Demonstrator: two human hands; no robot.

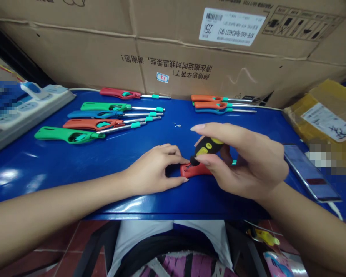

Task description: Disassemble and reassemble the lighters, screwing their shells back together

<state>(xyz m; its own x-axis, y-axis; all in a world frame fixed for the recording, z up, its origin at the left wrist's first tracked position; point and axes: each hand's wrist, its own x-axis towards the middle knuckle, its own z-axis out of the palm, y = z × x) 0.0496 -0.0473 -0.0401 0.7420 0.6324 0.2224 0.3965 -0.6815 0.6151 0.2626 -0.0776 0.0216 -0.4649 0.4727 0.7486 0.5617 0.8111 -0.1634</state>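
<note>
A red long-nosed lighter (194, 169) lies on the blue table (103, 165) near its front edge. My left hand (154, 169) is closed on the lighter's handle end, pinning it down. My right hand (245, 159) grips a small black-and-yellow screwdriver (204, 148), and its tip rests on the red lighter's handle. The lighter's far end is hidden under my right hand; only a bit of teal shows beside it.
Several lighters (98, 123) in green, blue and red lie at the back left, and three more lighters (219, 104) at the back centre. A white power strip (23, 107) sits at left, a phone (310, 171) at right, cardboard boxes (190, 50) behind, and a yellow parcel (325, 119) at far right.
</note>
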